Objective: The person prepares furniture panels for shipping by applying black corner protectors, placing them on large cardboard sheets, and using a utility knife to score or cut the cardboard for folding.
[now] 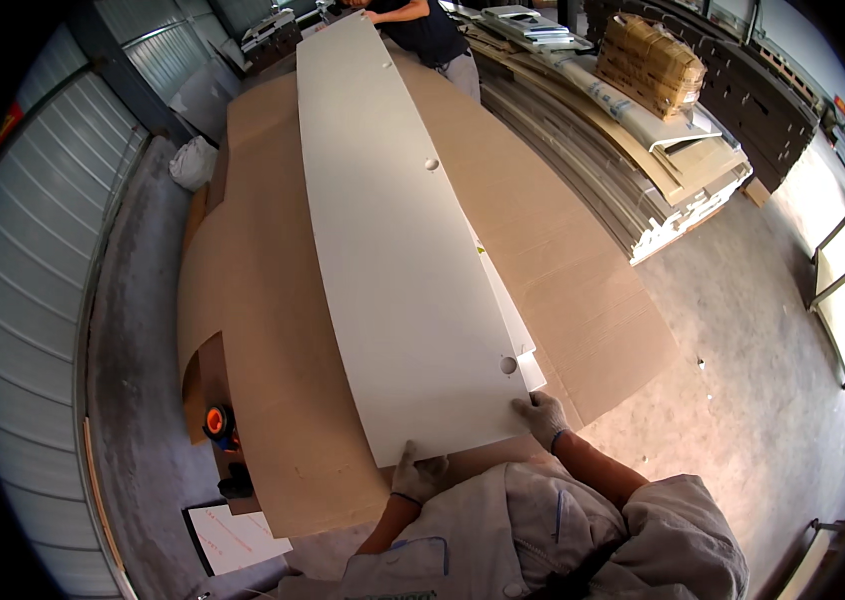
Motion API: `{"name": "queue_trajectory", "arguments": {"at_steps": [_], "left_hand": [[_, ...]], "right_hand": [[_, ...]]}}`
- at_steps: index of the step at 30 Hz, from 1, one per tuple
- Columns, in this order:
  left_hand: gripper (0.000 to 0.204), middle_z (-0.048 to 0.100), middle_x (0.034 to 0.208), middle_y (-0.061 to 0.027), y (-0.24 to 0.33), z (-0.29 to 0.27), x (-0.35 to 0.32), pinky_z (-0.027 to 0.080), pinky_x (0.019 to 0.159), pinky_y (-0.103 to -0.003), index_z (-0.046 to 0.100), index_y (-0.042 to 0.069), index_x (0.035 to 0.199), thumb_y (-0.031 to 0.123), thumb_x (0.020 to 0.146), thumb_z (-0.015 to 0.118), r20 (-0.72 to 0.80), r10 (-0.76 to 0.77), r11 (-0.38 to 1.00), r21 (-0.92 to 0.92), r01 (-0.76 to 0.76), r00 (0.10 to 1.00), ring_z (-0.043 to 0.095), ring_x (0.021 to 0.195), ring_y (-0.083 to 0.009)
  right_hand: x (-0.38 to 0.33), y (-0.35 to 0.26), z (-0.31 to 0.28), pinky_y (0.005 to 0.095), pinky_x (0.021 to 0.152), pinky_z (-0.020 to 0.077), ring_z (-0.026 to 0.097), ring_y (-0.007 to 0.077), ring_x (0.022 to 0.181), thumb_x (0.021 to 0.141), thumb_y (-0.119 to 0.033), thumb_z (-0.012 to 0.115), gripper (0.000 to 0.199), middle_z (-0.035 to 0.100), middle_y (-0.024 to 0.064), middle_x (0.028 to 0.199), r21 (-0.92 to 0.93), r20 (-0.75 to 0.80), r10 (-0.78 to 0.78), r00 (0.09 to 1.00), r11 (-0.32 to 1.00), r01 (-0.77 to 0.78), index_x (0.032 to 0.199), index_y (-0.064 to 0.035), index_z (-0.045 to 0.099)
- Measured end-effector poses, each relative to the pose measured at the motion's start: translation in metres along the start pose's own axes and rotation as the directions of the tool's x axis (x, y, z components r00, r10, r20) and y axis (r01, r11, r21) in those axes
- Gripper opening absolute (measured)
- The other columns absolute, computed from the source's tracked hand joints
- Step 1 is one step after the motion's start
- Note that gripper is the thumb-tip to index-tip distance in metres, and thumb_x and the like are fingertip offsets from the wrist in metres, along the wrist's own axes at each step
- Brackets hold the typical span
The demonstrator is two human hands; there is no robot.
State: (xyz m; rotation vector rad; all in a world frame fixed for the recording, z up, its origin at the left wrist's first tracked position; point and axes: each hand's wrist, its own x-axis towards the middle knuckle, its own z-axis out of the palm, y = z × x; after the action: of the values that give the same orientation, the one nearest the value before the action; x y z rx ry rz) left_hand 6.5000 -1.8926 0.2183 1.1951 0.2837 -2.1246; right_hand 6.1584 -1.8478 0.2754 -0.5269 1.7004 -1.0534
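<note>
A long white panel point(403, 260) with round holes near its right edge stretches away from me over brown cardboard point(268, 400). My left hand point(419, 473), in a grey glove, grips the near edge, thumb on top. At the near right corner my right hand point(545, 420), also gloved, is closed on the panel's side. Another white piece point(511, 310) shows from under the right edge; most of it is hidden. At the far end a co-worker in a dark top has a hand point(373, 16) at the panel.
Stacked boards point(583, 130) stand at the right, topped by a taped brown package point(651, 65). On the left are a corrugated metal wall point(43, 300), a white sack point(193, 163) and an orange-and-black object point(217, 422). A white sheet point(236, 538) lies low at the near left.
</note>
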Motion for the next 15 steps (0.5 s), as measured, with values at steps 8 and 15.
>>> {"name": "queue_trajectory", "arguments": {"at_steps": [8,15], "left_hand": [[0.051,0.068,0.127,-0.0118,0.002,-0.021,0.011,0.059,0.101,-0.055,0.062,0.009,0.132,0.045,0.099,0.078,0.124,0.007,1.0,-0.018,-0.005,0.992,0.066,0.118,-0.0338],[0.043,0.068,0.126,-0.0149,-0.004,0.006,-0.005,0.061,0.093,-0.052,0.059,0.007,0.135,0.04,0.108,0.066,0.094,0.065,0.998,-0.013,-0.064,0.993,0.068,0.112,-0.0354]], "right_hand": [[-0.019,-0.024,0.003,0.0338,0.086,0.0586,0.073,0.017,0.095,0.101,-0.028,0.076,0.039,0.079,0.0124,0.107,-0.053,0.001,-0.008,1.0,0.999,0.008,0.119,0.0073,0.074],[-0.022,-0.028,0.001,0.0335,0.088,0.0588,0.074,0.017,0.096,0.102,-0.028,0.074,0.041,0.08,0.0123,0.108,-0.046,-0.001,-0.013,1.0,0.999,0.013,0.121,0.0079,0.074]]}}
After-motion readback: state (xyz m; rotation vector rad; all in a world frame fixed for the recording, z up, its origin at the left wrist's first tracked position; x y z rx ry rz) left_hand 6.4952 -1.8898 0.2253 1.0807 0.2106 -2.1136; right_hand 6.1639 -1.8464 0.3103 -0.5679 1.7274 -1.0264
